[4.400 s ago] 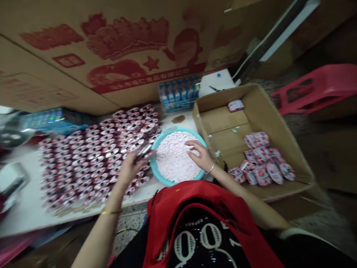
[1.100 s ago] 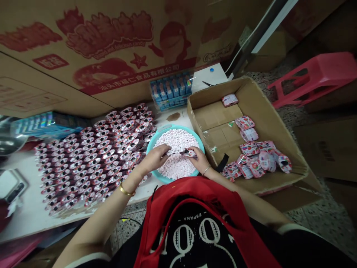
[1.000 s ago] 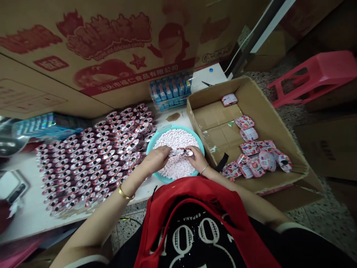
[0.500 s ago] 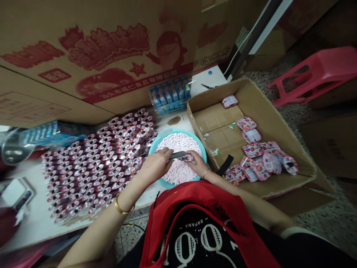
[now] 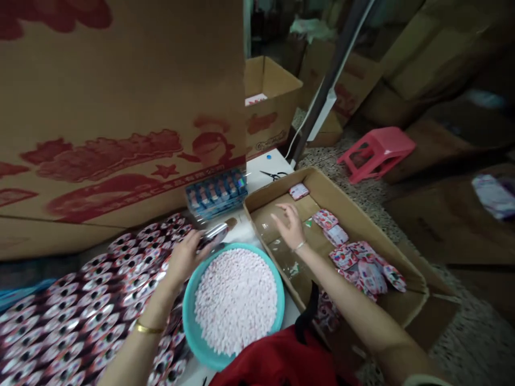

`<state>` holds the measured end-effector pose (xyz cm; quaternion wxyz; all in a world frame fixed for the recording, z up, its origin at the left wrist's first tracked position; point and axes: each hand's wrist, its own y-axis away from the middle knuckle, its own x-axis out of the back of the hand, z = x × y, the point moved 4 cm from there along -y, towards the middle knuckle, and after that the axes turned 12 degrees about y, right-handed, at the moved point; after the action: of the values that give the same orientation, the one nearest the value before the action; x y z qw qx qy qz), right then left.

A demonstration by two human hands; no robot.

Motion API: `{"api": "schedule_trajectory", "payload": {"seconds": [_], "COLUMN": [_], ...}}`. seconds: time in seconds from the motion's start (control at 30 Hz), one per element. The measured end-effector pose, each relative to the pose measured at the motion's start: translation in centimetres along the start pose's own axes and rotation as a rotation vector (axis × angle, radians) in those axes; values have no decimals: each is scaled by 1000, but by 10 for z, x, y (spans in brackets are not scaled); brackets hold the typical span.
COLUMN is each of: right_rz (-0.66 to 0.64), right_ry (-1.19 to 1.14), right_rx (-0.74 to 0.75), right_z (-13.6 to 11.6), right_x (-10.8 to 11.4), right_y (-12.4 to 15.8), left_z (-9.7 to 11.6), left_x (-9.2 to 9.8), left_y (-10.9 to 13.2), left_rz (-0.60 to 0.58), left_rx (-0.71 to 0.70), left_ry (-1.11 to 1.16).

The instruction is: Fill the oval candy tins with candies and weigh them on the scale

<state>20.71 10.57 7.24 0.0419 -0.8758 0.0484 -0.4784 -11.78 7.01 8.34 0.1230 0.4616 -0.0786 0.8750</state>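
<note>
My left hand [image 5: 185, 258] is closed around a shiny metal scoop [image 5: 215, 232], held at the left rim of a turquoise basin [image 5: 188, 327]. Small pale-pink candies [image 5: 237, 300] fill much of that basin. Under and beside my left wrist stand rows of red-and-white pouches [image 5: 96, 297] with dark openings facing up. My right hand [image 5: 291, 227] reaches over a shallow cardboard box [image 5: 277, 201], fingers apart and curved, with nothing visible in them. Several filled candy packs [image 5: 364, 262] lie at the box's right side, and one pack [image 5: 299, 191] sits near its far corner.
Large printed cartons [image 5: 120, 123] wall off the back. A blue boxed set [image 5: 217, 193] stands before them. Scissors [image 5: 274, 175] and a blue cap [image 5: 269, 157] lie on the white table. Beyond the box, a pink stool [image 5: 378, 153] stands on the speckled floor.
My hands have parted from above the basin. My right hand moved over the cardboard box and no longer holds a pack. My left hand carried the scoop left. The view shifted right and up.
</note>
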Motion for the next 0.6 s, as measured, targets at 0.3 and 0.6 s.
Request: {"api": "schedule_trajectory", "payload": {"seconds": [0.3, 0.6], "right_rz": [-90, -210], "right_ry": [347, 163], "right_rx": [-405, -327], "right_z": [140, 133], "right_x": [-23, -57], "right_y": [-127, -89], "left_z": [-94, -55], "left_x": [-57, -27], "left_y": [-27, -17], "left_rz": [-352, -160], "left_rx": [245, 203], "left_ry": [-311, -109]}}
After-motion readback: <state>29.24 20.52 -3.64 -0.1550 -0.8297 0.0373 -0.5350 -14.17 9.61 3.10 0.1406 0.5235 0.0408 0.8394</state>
